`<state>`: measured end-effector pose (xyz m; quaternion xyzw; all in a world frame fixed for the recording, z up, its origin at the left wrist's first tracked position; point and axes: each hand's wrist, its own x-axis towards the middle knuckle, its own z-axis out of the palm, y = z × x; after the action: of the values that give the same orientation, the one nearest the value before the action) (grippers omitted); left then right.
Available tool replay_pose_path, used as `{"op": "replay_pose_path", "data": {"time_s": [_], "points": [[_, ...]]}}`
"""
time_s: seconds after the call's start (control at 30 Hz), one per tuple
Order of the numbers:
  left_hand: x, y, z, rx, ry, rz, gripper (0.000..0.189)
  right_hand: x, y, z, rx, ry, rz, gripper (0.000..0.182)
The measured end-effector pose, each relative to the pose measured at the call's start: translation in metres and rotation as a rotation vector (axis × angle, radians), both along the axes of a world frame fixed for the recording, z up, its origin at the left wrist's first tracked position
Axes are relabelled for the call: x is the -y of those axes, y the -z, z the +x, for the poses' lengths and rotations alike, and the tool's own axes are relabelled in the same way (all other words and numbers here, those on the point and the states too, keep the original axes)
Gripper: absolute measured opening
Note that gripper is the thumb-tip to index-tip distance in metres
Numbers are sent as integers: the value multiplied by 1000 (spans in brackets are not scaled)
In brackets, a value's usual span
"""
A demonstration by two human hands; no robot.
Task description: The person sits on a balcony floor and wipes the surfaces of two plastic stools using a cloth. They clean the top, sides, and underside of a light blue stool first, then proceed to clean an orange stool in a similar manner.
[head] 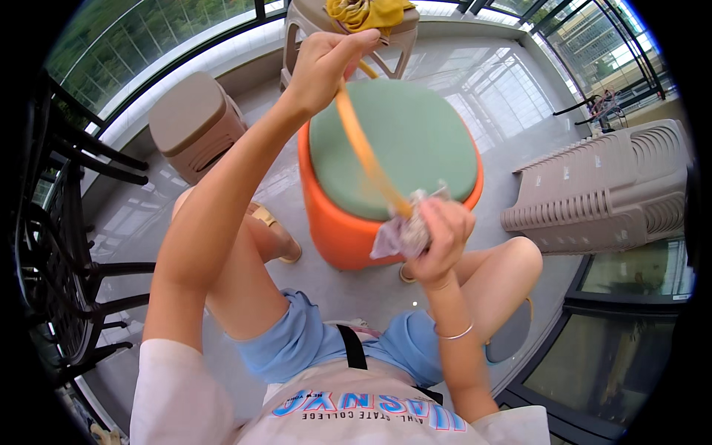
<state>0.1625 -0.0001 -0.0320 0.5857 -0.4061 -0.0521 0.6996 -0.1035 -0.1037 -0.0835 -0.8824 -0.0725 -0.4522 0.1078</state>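
A curved orange-yellow strip (359, 136), its exact kind unclear, is held across a round stool with a green cushioned top (389, 133) and an orange body (345, 239). My left hand (334, 64) is raised at the stool's far left edge, closed on the strip's upper part. My right hand (445, 233) grips a crumpled whitish-lilac cloth (409, 225), which is wrapped against the strip's lower end at the near right of the cushion. That hand and the cloth are blurred.
A taupe plastic stool (189, 114) stands at left. Another stool (409, 22) behind carries a yellow cloth (367, 14). Stacked plastic stools (601, 189) lie on their side at right. Black metal chairs (67, 267) line the left. A grey round object (509, 331) is near my right knee.
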Motion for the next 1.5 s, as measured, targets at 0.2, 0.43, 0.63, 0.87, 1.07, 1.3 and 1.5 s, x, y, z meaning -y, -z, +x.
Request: {"op": "replay_pose_path", "data": {"time_s": [0.2,0.43,0.63,0.87,1.07,1.3,1.5], "points": [[19,-9,-28,285,-215,190,47,47,4,-38,-214,4,191,42],[24,-13,-25,105,-155,129,44,100,-29,-82,-72,459,1172,22],[18,-14,-28,121,-165,189,47,51,-42,-53,49,190,997,43],[28,-17,-38,147,-174,147,46,22,28,-23,-121,138,166,42],[28,-19,-38,218,-170,139,46,112,51,-26,-312,437,1463,36],[25,-16,-37,198,-159,157,47,81,7,-20,255,52,1668,44],[30,-25,-37,212,-175,157,47,43,-12,-32,161,233,1340,36]]}}
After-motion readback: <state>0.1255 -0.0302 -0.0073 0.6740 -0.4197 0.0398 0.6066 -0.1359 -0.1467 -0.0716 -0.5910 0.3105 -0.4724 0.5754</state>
